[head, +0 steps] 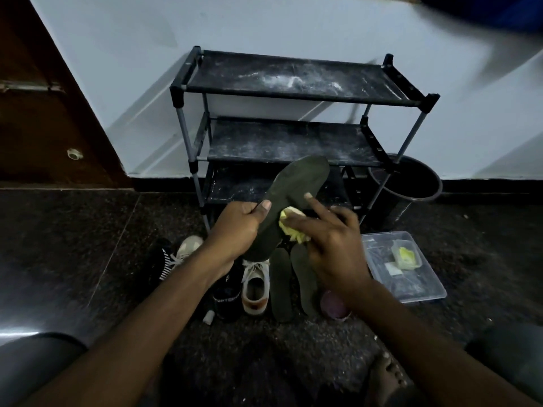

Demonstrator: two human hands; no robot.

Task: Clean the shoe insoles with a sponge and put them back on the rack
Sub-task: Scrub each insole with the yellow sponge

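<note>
Insole slants up and away toward the rack, heel end clamped in my left grip. My right grip, curled round the yellow sponge, presses mid-insole just beside that hold, so I judge the next stroke runs toeward.

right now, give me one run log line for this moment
step: insole cleaning | left hand: grips insole | right hand: holds yellow sponge against it | floor: two more insoles

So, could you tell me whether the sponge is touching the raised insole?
Touching: the head view shows the right hand holding the sponge against the insole gripped by the left hand.
</note>
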